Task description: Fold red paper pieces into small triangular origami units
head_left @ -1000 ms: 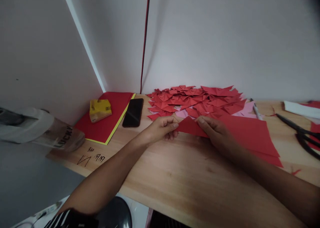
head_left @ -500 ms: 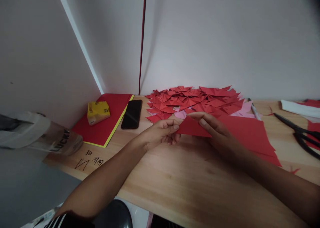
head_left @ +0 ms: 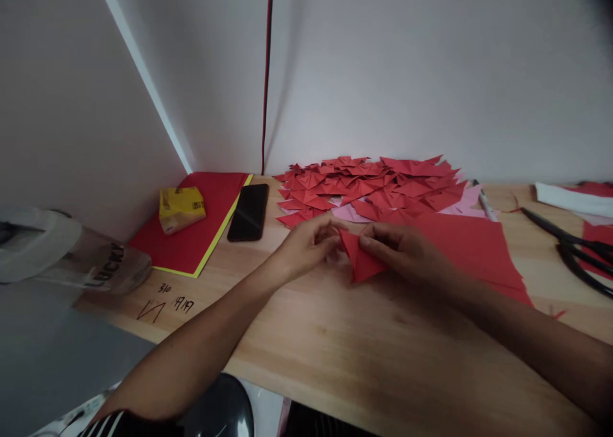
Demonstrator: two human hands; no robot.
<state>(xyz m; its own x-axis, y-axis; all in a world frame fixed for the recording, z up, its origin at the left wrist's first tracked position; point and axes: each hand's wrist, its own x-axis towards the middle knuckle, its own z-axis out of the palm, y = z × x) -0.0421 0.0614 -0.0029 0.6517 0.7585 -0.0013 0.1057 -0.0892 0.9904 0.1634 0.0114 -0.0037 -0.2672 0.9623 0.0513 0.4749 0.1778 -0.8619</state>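
A small piece of folded red paper (head_left: 364, 266) is held above the wooden table between my two hands. My left hand (head_left: 318, 244) pinches its left corner with curled fingers. On the other side, my right hand (head_left: 401, 248) grips the top right of the paper between thumb and fingers. The paper has a pointed, triangular shape with its tip downward. Behind my hands lies a heap of folded red paper pieces (head_left: 383, 181), with some pink paper (head_left: 467, 204) among them. Flat red sheets (head_left: 479, 252) rest beside and partly under my right hand.
A phone (head_left: 248, 212) lies left of the heap. Near it, a yellow packet (head_left: 182, 208) sits on a red and yellow folder (head_left: 225, 223). A clear bottle (head_left: 108, 258) stands far left. Black scissors (head_left: 565, 239) and a marker (head_left: 487, 204) lie to the right.
The red paper has turned from a flat, wide triangle to one pointing downward. My right fingers have gone from stretched along it to a pinch. The view has shifted slightly.
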